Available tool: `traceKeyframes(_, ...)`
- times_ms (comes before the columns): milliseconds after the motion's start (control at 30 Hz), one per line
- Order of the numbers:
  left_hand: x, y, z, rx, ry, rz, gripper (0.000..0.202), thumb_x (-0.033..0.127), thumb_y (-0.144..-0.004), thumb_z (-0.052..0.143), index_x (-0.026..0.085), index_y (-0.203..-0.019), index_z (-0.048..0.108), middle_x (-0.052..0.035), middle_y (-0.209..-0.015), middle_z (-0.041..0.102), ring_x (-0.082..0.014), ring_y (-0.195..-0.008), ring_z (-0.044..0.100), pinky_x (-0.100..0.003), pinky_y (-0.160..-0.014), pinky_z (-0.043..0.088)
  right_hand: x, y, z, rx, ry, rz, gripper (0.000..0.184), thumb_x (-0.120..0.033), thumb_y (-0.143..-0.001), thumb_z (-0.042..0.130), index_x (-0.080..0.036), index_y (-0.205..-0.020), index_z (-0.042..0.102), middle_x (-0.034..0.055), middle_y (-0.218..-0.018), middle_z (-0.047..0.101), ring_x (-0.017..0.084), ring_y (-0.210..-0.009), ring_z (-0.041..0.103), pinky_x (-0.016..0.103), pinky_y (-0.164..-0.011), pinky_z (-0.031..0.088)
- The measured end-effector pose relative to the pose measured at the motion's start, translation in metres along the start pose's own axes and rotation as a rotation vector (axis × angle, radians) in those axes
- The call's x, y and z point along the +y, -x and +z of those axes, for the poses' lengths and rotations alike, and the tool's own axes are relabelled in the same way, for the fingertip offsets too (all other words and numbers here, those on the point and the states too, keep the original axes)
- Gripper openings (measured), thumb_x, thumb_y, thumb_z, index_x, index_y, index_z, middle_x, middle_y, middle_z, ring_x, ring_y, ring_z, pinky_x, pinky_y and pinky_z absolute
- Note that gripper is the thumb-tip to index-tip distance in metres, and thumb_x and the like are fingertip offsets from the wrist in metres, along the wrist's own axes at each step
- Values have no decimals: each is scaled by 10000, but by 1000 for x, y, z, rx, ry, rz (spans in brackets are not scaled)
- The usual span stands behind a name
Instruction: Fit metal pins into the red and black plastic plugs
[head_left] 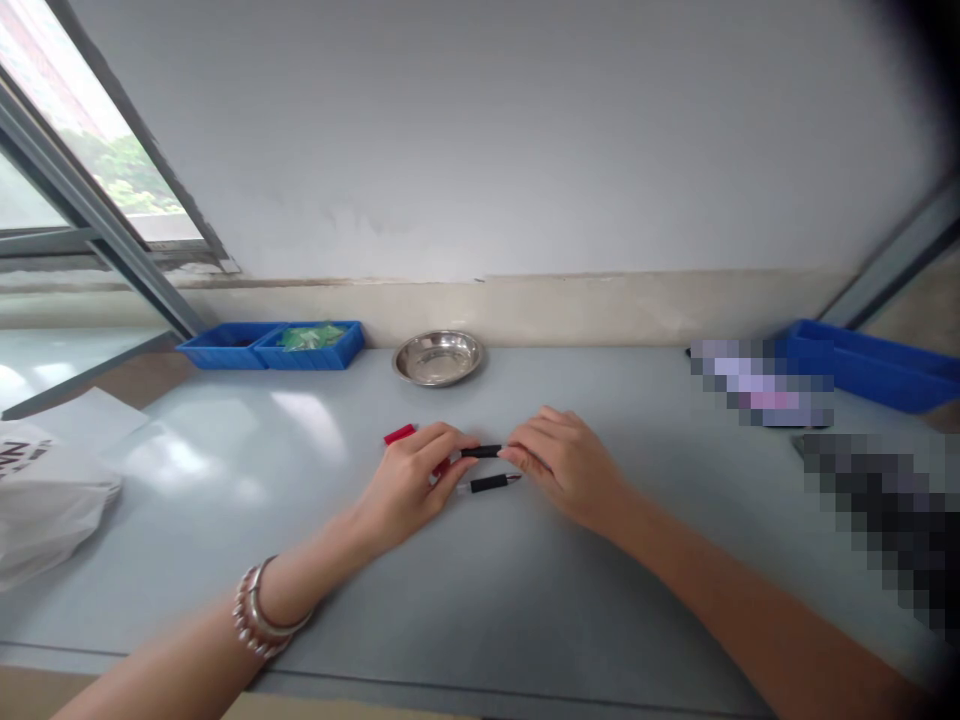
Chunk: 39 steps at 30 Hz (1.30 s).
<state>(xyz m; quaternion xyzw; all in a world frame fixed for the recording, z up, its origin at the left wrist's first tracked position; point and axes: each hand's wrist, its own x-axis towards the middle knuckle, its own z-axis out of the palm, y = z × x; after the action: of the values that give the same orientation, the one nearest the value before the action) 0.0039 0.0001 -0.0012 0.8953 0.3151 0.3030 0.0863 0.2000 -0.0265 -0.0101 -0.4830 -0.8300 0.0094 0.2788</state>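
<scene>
Between my two hands is a pen [481, 452] with a black grip section, held level just above the table. My left hand [417, 470] pinches its left end, and the fingers of my right hand [564, 462] are closed at its right end, covering the tip. A second pen [489, 484] with a black grip lies on the table just below, its point to the right and its left part behind my left hand. Behind my left fingers lies a red piece [400, 435]; more red shows between thumb and fingers, too covered to make out.
A round metal dish [438, 358] stands near the wall. Two blue bins [313, 358] are at the back left, one with green plastic packets. Another blue bin [874, 375] stands far right, near blurred-out objects [761, 385]. A white bag [52, 500] lies at left.
</scene>
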Motion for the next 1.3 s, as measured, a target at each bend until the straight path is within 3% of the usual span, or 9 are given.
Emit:
traceKeyframes(100,-1,1,1,4,-7,1,157,219,-828,472,156,-899,596,-28,-783,597,-77,-608,514,-198,-588,445,-1,0,0,-11,-7,-8,299,-354,-887,349,-169,-783,559,38,-693,590,156,-703,467,279,-648,307)
traceKeyframes(233,-1,2,2,-13,11,29,153,202,-830,468,150,-913,585,-28,-783,586,-80,-633,507,-199,-609,438,-1,0,1,-10,8,-5,361,-333,-902,304,-167,-683,538,34,-636,566,154,-677,454,280,-638,305)
traceKeyframes(400,0,1,1,13,-13,9,153,215,-829,471,152,-905,587,-19,-750,575,-72,-572,477,-205,-585,429,0,-1,1,3,-9,-18,270,-349,-877,383,-175,-757,550,32,-682,588,153,-697,477,273,-629,299)
traceKeyframes(700,4,-1,-4,14,-13,-8,164,239,-823,479,157,-898,599,-1,-674,537,-74,-544,466,-208,-565,417,0,0,-1,-12,22,-49,322,-307,-895,341,-174,-687,548,23,-601,555,147,-662,459,270,-611,277)
traceKeyframes(900,-1,1,6,-109,-19,-70,145,212,-814,481,161,-909,579,-19,-750,556,-105,-639,515,-233,-615,425,2,-2,-2,-45,35,48,258,-343,-860,429,-176,-733,580,31,-686,604,159,-736,495,276,-643,289)
traceKeyframes(1133,4,2,14,-272,-30,-140,162,226,-819,456,162,-902,579,-46,-826,571,-127,-677,540,-234,-603,430,20,-5,-12,133,51,220,299,-323,-875,360,-179,-690,544,32,-682,600,156,-693,493,277,-647,312)
traceKeyframes(1300,3,2,12,-305,-39,-97,172,246,-822,455,167,-921,570,-51,-857,582,-137,-714,555,-244,-633,440,33,-5,-8,144,71,301,260,-299,-844,386,-187,-650,518,34,-661,582,168,-690,496,281,-629,335)
